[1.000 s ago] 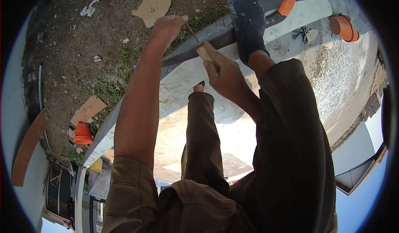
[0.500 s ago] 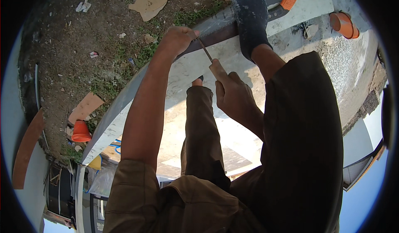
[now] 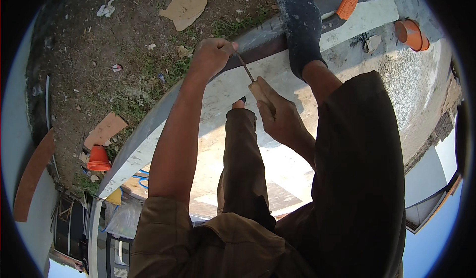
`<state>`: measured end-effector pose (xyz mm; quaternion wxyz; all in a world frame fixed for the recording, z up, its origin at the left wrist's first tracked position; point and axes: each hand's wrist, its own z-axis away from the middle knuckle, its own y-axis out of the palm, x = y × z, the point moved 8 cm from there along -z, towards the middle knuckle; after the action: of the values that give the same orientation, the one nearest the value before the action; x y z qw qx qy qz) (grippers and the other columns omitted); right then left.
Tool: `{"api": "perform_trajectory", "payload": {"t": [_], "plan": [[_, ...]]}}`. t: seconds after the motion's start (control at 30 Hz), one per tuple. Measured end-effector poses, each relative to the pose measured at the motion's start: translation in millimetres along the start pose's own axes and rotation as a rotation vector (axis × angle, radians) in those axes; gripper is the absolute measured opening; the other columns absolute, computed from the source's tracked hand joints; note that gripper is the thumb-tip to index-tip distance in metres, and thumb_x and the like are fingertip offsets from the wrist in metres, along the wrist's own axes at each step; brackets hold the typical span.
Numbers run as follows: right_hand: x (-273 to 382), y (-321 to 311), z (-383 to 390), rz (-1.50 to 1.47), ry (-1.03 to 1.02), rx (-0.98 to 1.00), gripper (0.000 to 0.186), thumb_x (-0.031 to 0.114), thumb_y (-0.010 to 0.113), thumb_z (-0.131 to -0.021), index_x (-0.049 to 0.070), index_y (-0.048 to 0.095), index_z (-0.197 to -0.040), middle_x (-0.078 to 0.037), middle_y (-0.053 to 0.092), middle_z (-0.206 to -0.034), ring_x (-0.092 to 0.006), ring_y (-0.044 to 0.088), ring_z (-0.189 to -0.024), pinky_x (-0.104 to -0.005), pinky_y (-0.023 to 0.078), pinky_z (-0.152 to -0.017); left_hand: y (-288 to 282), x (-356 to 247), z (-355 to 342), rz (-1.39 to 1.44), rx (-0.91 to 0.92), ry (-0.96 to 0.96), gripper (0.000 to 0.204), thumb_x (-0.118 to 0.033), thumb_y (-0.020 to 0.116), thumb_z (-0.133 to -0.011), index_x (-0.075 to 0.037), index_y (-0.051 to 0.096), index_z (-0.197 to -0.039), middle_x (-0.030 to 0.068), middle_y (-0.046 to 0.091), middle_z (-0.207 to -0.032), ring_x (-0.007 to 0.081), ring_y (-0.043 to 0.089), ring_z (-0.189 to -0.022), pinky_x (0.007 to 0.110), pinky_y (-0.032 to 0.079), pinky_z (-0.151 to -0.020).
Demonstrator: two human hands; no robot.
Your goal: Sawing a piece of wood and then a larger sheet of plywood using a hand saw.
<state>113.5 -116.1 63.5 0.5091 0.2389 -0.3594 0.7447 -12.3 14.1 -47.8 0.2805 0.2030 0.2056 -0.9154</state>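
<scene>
Against a second ago, both my hands have come nearer my body, carrying the file (image 3: 245, 69) along, so I judge it is mid-stroke across the saw (image 3: 263, 51). My right hand (image 3: 282, 117) is wrapped round its wooden handle (image 3: 257, 90); my left hand (image 3: 212, 57) pinches its tip (fingers partly hidden). The saw lies on the concrete ledge (image 3: 369, 23), under my foot (image 3: 301, 27).

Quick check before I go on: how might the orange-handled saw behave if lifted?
The saw could flex somewhat, since its blade looks long and flat. It probably won't lift freely while the dark-covered foot lies across it. Its weight may sit toward the chunky orange handle at one end.
</scene>
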Motion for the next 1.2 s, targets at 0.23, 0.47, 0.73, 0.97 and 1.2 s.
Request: {"api": "perform_trajectory", "payload": {"t": [0.23, 0.47, 0.73, 0.97, 1.2], "plan": [[-1, 10, 10, -0.094, -0.042, -0.045, 0.053, 0.009, 0.052, -0.091, -0.002, 0.038, -0.141, -0.03, 0.062, -0.11, -0.0355, 0.067, -0.094, -0.0359, 0.05, -0.082, 12, 18, -2, 0.022, -0.021, -0.004, 0.032, -0.034, 0.064, -0.089, -0.003, 0.07, -0.083, 0.0032, 0.057, -0.062, 0.0133, 0.05, -0.059, 0.035, 0.043, -0.061], [13, -2, -49, 0.023, -0.048, -0.098, 0.042, 0.008, 0.05, -0.089, -0.003, 0.052, -0.129, -0.03, 0.064, -0.097, -0.0393, 0.065, -0.088, -0.0419, 0.051, -0.079, -25, -4, -41, 0.013, -0.185, -0.038, 0.039, -0.042, 0.063, -0.088, -0.004, 0.069, -0.079, 0.002, 0.055, -0.064, 0.0138, 0.047, -0.061, 0.034, 0.04, -0.062], [18, -9, 2, 0.155, -0.09, -0.093, 0.051, 0.005, 0.056, -0.087, 0.001, 0.046, -0.136, -0.026, 0.061, -0.085, -0.0402, 0.062, -0.076, -0.0438, 0.05, -0.071, 0, 1, -2, 0.037, -0.033, 0.052, 0.036, -0.038, 0.065, -0.088, -0.003, 0.067, -0.078, 0.0002, 0.053, -0.063, 0.0123, 0.045, -0.06, 0.034, 0.039, -0.059], [10, 6, 10, 0.294, -0.029, 0.007, 0.048, 0.01, 0.05, -0.091, 0.005, 0.042, -0.138, -0.026, 0.06, -0.088, -0.0413, 0.064, -0.079, -0.0483, 0.052, -0.07, 15, 16, -12, -0.022, 0.035, 0.031, 0.032, -0.036, 0.066, -0.087, -0.005, 0.073, -0.087, 0.0127, 0.065, -0.071, 0.0246, 0.061, -0.069, 0.039, 0.048, -0.071], [23, 12, -46, 0.349, -0.056, -0.056, 0.048, 0.009, 0.053, -0.09, 0.002, 0.044, -0.136, -0.028, 0.06, -0.098, -0.0427, 0.063, -0.086, -0.0465, 0.052, -0.076, -28, 4, -49, -0.08, -0.14, -0.037, 0.035, -0.039, 0.066, -0.088, -0.004, 0.07, -0.082, 0.0035, 0.058, -0.068, 0.0124, 0.05, -0.064, 0.032, 0.043, -0.062]]}}
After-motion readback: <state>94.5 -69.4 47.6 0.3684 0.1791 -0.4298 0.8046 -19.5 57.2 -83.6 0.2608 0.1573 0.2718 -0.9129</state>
